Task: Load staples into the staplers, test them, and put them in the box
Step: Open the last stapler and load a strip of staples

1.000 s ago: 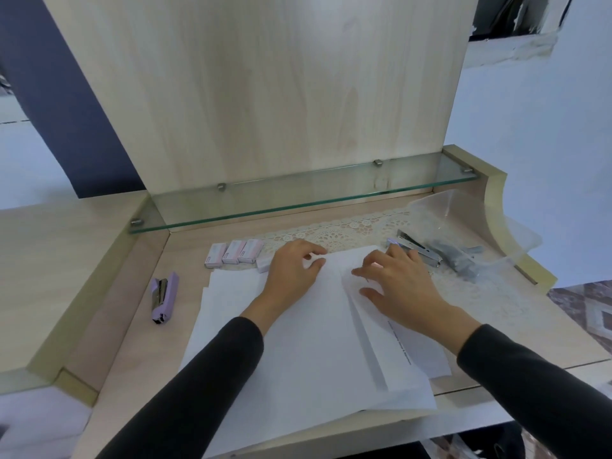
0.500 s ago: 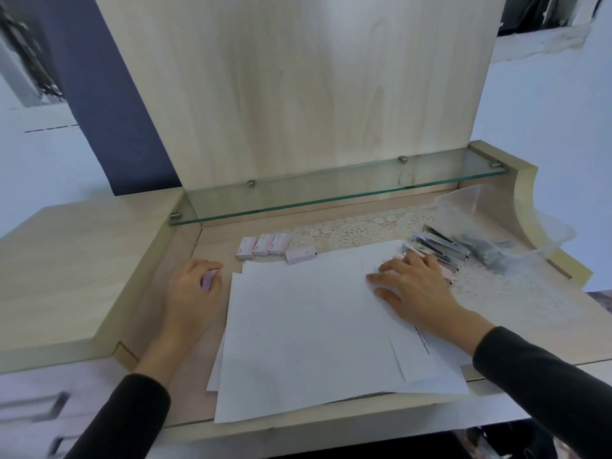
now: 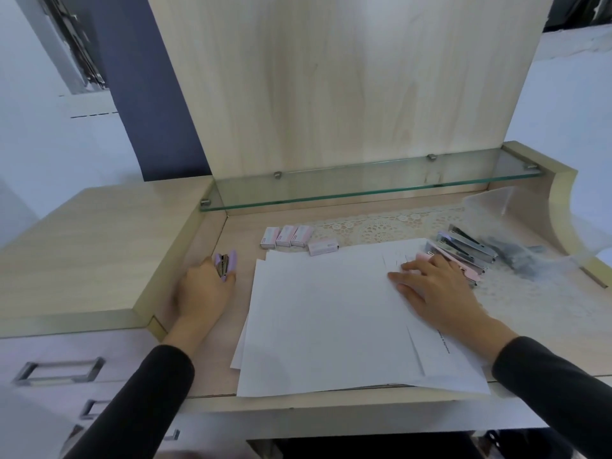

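lifted since before, lilac stapler is gripped by curled left hand at 9 o'clock; right hand is laid flat on paper; grey staplers are seen in clear box at 2 o'clock.

Paper sheets lie mid-counter, with staple boxes just behind them and a glass shelf farther back. A lone stapler is to their left. More staplers lie at their right, near a plastic box.

Glass shelf above a lace mat (pale wood desk), drawer handle lower left.
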Tool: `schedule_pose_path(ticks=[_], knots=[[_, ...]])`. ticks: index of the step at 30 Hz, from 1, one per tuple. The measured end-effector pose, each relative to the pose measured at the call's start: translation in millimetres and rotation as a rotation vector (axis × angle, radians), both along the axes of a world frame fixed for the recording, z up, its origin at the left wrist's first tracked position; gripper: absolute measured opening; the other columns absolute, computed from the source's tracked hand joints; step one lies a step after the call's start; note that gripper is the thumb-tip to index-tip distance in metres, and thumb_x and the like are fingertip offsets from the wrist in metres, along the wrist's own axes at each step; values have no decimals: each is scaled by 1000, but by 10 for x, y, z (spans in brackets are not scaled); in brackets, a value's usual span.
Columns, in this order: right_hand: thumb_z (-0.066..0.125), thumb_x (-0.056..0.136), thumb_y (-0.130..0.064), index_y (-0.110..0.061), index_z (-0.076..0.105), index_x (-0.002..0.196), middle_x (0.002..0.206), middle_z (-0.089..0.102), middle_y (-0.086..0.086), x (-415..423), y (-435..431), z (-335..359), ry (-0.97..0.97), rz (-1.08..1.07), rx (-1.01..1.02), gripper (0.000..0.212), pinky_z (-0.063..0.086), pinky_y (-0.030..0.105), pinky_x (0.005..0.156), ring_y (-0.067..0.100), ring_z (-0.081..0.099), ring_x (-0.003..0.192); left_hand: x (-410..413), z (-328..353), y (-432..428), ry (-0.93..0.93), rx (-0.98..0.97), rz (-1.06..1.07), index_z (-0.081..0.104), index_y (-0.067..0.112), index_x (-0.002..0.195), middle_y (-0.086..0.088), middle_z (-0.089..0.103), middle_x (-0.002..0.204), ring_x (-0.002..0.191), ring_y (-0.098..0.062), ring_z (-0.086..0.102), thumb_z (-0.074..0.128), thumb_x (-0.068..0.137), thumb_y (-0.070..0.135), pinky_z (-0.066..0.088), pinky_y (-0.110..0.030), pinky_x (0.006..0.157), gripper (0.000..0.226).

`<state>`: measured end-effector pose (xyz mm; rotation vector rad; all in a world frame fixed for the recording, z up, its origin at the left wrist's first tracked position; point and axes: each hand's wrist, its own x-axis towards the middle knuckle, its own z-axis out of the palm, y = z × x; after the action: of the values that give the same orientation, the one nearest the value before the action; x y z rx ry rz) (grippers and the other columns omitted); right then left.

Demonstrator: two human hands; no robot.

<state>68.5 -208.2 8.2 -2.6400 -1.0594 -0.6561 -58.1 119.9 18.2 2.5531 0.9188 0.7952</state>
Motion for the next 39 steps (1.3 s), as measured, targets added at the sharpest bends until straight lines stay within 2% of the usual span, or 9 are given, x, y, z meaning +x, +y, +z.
schedule_pose_path(ticks=[8, 11, 13, 15, 19, 23, 27, 32, 39], knots=[[40, 81, -37, -27, 73, 81, 82, 71, -1, 14, -5, -19, -31, 18, 35, 34, 48, 36, 59, 28, 62, 71, -83, 158, -219, -131, -123, -85, 58, 7, 73, -1, 49, 49, 47, -16, 43, 58, 88, 29, 29, -22, 41, 27], [44, 81, -36, -28, 73, 79, 80, 71, 0, 15, -8, -11, -6, 27, 51, 30, 49, 37, 61, 29, 62, 70, -96, 260, -445, -200, -145, -241, 57, 18, 85, 7, 53, 59, 54, -9, 47, 58, 88, 19, 37, -9, 46, 3], [56, 81, -28, -28, 73, 81, 82, 72, 1, 40, 1, 17, 68, 18, 42, 17, 50, 39, 66, 30, 61, 72, -80, 294, -591, -257, -158, -318, 63, 13, 100, 8, 62, 77, 67, -12, 57, 62, 85, 14, 48, -12, 62, 15], [60, 84, -25, -26, 73, 90, 94, 72, 2, 88, 25, 104, 229, 5, 30, 14, 48, 41, 79, 30, 61, 86, -57, 306, -740, -323, -138, -369, 64, 7, 113, 8, 61, 94, 78, -14, 60, 69, 80, 9, 52, -20, 72, 33], [55, 86, -39, -25, 71, 97, 103, 70, -6, 79, 79, 344, 407, -32, 128, 24, 46, 38, 87, 19, 59, 95, 2, 272, -1045, -350, -101, -509, 63, 4, 114, 3, 64, 100, 79, -12, 61, 74, 73, 5, 47, -6, 73, 42], [60, 82, -39, -23, 69, 91, 87, 69, -11, -202, 234, 567, 886, 140, 422, 20, 48, 23, 69, 10, 62, 72, 55, 213, -1280, -329, -154, -562, 61, 6, 117, -3, 67, 102, 79, -12, 60, 75, 73, 8, 53, -22, 75, 46], [64, 83, -17, -11, 63, 84, 78, 69, 8, -327, 327, 534, 1239, 175, 713, 6, 52, 22, 54, 12, 62, 53, 86, 164, -1412, -293, -151, -575, 62, 11, 116, 0, 64, 102, 79, -10, 58, 76, 72, 12, 49, -15, 71, 46], [62, 83, -4, -4, 59, 81, 75, 68, 15, -361, 364, 494, 1298, 216, 866, 3, 59, 28, 64, 19, 66, 55, 88, 176, -1448, -197, -273, -627, 60, 19, 118, 5, 55, 98, 82, -9, 54, 76, 71, 13, 53, -17, 73, 49], [62, 82, -2, -6, 59, 86, 82, 68, 18, -403, 383, 491, 1200, 246, 813, 6, 58, 41, 74, 32, 68, 73, 172, 387, -1427, -216, -538, -672, 69, 17, 90, 12, 64, 84, 76, -2, 62, 70, 78, 20, 50, -10, 66, 13]])
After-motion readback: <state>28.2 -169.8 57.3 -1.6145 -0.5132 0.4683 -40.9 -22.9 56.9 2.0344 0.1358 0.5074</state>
